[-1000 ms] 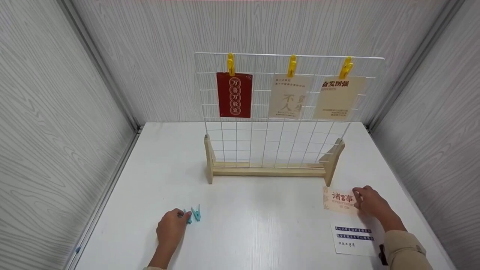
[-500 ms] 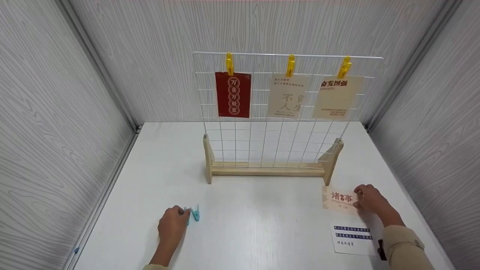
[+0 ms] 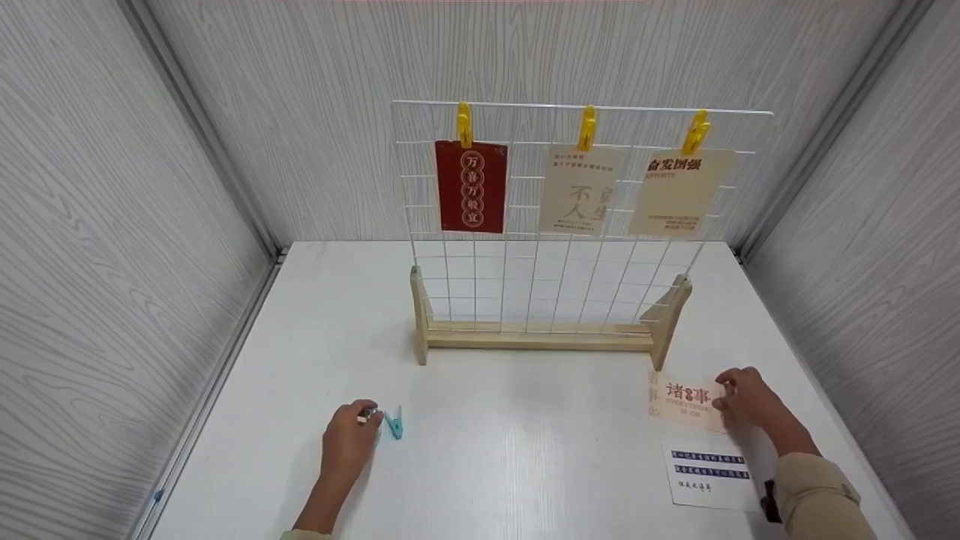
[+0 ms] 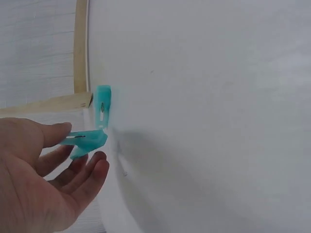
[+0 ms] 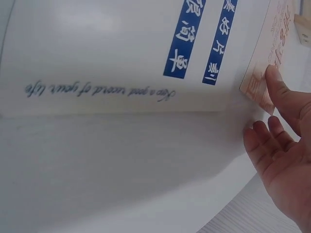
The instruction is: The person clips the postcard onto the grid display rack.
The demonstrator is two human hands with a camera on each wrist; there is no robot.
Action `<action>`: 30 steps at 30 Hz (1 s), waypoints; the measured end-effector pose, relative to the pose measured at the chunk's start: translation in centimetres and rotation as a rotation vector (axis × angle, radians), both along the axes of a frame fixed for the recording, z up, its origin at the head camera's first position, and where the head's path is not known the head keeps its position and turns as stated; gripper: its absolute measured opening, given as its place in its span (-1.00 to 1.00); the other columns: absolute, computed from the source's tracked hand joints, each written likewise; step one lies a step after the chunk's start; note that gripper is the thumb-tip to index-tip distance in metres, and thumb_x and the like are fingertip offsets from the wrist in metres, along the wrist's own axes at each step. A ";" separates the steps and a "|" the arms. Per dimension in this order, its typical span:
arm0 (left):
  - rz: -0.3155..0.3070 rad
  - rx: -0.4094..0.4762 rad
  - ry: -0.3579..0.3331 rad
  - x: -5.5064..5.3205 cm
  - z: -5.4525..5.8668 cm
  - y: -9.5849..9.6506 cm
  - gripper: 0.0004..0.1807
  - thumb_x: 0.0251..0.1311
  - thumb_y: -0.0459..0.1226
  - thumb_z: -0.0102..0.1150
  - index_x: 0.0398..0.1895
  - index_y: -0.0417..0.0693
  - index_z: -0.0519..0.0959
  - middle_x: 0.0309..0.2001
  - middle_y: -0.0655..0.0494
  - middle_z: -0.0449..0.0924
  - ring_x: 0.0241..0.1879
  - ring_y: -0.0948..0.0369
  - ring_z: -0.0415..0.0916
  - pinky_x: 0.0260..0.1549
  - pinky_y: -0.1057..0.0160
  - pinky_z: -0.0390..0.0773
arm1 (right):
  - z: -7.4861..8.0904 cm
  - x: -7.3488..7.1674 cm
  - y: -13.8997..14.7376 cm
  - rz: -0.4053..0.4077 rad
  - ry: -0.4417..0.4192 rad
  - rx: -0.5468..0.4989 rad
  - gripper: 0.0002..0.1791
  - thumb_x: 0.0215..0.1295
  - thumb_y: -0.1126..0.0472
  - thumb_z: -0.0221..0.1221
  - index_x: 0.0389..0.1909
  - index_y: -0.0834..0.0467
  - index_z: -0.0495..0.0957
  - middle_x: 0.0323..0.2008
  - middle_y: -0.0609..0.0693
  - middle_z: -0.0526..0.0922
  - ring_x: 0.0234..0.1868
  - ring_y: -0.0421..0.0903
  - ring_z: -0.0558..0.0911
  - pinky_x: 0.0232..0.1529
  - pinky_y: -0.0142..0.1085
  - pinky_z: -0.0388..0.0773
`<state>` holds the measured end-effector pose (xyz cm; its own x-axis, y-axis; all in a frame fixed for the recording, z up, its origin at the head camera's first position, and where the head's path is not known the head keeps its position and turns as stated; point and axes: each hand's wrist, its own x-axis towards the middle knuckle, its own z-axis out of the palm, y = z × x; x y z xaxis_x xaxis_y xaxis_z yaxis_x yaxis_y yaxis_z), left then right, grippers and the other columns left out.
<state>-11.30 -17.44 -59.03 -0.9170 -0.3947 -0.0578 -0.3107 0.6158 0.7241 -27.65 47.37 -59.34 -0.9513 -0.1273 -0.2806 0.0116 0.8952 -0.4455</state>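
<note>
My left hand (image 3: 349,441) pinches a turquoise clothes peg (image 4: 90,139) between thumb and fingers, close over the table. A second turquoise peg (image 3: 395,424) lies just right of that hand's fingertips. At the right, my right hand (image 3: 756,411) pinches the right edge of a pale pink card with red lettering (image 3: 684,397), its thumb on top in the right wrist view. Nearer the front lies a white card with two blue text strips (image 3: 712,491), partly under the right forearm in the head view.
A white wire grid (image 3: 517,281) in a wooden stand (image 3: 536,342) rises at the back. On it, yellow clips (image 3: 464,126) hold a red card (image 3: 471,187), a cream card (image 3: 579,191) and another cream card with red heading (image 3: 682,196). Wood-patterned walls (image 3: 112,247) enclose the table.
My left hand has taken one of the two turquoise pegs and moved slightly forward with it, its fingers turning. The right hand has stayed at the pink card's edge.
</note>
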 end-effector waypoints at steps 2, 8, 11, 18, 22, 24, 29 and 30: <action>-0.013 0.027 0.022 -0.1 0.2 0.2 -0.74 0.38 -0.31 0.19 0.07 -0.15 0.65 0.01 -0.11 0.62 -0.03 0.01 0.59 -0.01 0.00 0.62 | 0.2 0.1 0.2 -0.008 0.008 -0.016 -0.53 0.39 0.28 0.22 0.19 0.47 0.38 0.07 0.47 0.37 -0.01 0.30 0.48 0.02 0.17 0.52; -0.033 0.102 0.076 -0.3 0.6 0.7 -0.75 0.41 -0.31 0.14 0.08 -0.12 0.67 0.07 -0.09 0.63 0.14 -0.02 0.56 0.13 -0.03 0.58 | 0.5 0.5 0.9 -0.057 -0.002 -0.122 -0.66 0.45 0.34 0.12 0.13 0.47 0.42 -0.08 0.33 0.47 -0.22 0.04 0.57 -0.29 -0.21 0.58; -0.044 0.131 0.081 -0.4 0.7 1.0 -0.74 0.44 -0.30 0.11 0.10 -0.13 0.66 0.10 -0.09 0.64 0.21 -0.05 0.54 0.19 -0.05 0.56 | 0.8 0.6 0.9 -0.076 0.006 -0.166 -0.67 0.46 0.32 0.12 0.10 0.47 0.44 -0.13 0.28 0.54 -0.25 -0.02 0.59 -0.28 -0.23 0.58; -0.058 0.169 0.099 -1.0 1.2 1.4 -0.77 0.45 -0.29 0.11 0.05 -0.08 0.67 0.06 0.00 0.65 0.09 0.07 0.59 0.13 0.01 0.59 | 1.8 0.5 0.0 -0.069 0.057 -0.271 -0.69 0.46 0.25 0.16 0.03 0.42 0.52 -0.22 0.18 0.64 -0.29 -0.07 0.61 -0.28 -0.23 0.62; -0.083 0.213 0.101 -1.4 1.7 1.7 -0.74 0.45 -0.29 0.12 0.12 -0.05 0.64 0.10 0.02 0.63 0.07 0.12 0.58 0.12 0.04 0.60 | 2.3 0.5 -1.2 -0.066 0.044 -0.340 -0.70 0.44 0.25 0.18 0.01 0.41 0.55 -0.25 0.12 0.65 -0.32 -0.10 0.60 -0.30 -0.28 0.64; -0.097 0.235 0.105 -1.7 2.0 1.9 -0.71 0.44 -0.28 0.13 0.16 -0.04 0.62 0.12 0.05 0.63 0.06 0.13 0.59 0.11 0.05 0.61 | 2.6 0.4 -1.9 -0.064 0.037 -0.375 -0.69 0.44 0.24 0.19 0.02 0.42 0.56 -0.26 0.11 0.66 -0.33 -0.12 0.61 -0.31 -0.30 0.65; -0.147 0.284 0.157 -2.3 2.5 2.6 -0.72 0.40 -0.33 0.18 0.12 0.00 0.64 0.15 0.08 0.63 0.05 0.14 0.59 0.09 0.08 0.61 | 3.3 0.3 -3.9 -0.039 0.037 -0.454 -0.67 0.45 0.26 0.18 0.05 0.45 0.57 -0.21 0.17 0.70 -0.32 -0.15 0.67 -0.28 -0.37 0.69; -0.157 0.291 0.167 -2.4 2.6 2.7 -0.72 0.39 -0.35 0.19 0.11 0.01 0.65 0.15 0.08 0.64 0.06 0.14 0.59 0.09 0.08 0.61 | 3.4 0.2 -4.3 -0.030 0.038 -0.462 -0.67 0.46 0.27 0.17 0.05 0.45 0.57 -0.19 0.19 0.70 -0.31 -0.14 0.68 -0.27 -0.37 0.69</action>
<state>-13.67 -14.72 -56.45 -0.9714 -0.2371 0.0086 -0.0913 0.4071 0.9088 -27.43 43.04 -55.94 -0.9649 -0.2033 -0.1660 0.0105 0.6022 -0.7983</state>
